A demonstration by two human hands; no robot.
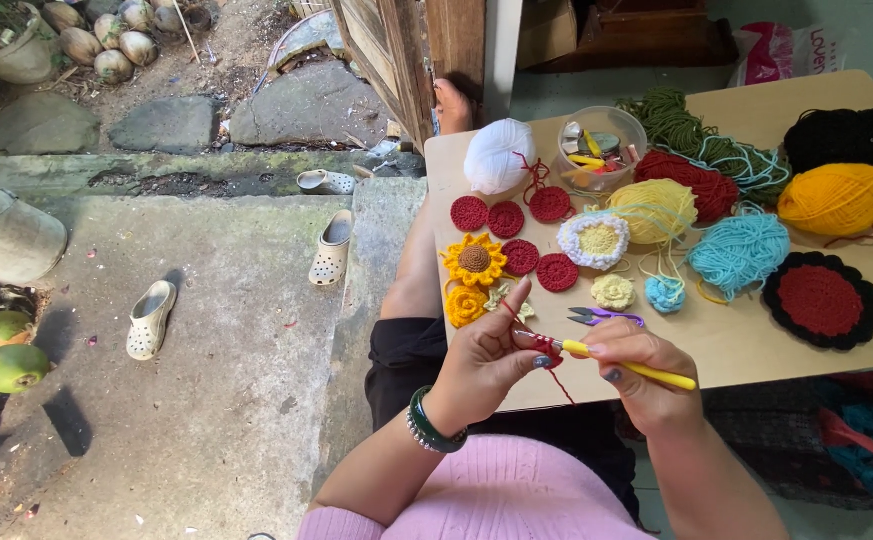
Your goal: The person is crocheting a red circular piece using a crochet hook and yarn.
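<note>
I am sitting at the lower centre of the frame, working red yarn [546, 345] with a yellow-handled crochet hook [636, 366]. My right hand [646, 375] is closing around the hook, thumb and fingers pinching the handle near its front, the tip pointing left into the small red piece. My left hand [486, 360] is pinching that piece between thumb and fingers, index finger raised with the strand running over it for tension; a green bead bracelet [426, 425] is sitting on that wrist. I am judging the step in hand to be the forming of early stitches of a small red motif; the work is too small to tell how many are done. The next move, in my judgement, is calling for a steady pinch on the left and an even strand tension while the hook catches the yarn. Just beyond my hands, purple-handled snips [601, 317] are lying on the light wooden table [756, 345]. Further up, finished red rounds [521, 257], a yellow sunflower piece [474, 260] and a white-edged flower [594, 240] are lying near one another. Toward the upper right, balls of yellow yarn [836, 198] and light blue yarn [738, 250] are resting, with a white yarn ball [498, 155] and a clear tub of notions [601, 148] at the far edge. At left, pale clogs [149, 318] are lying on the concrete.
</note>
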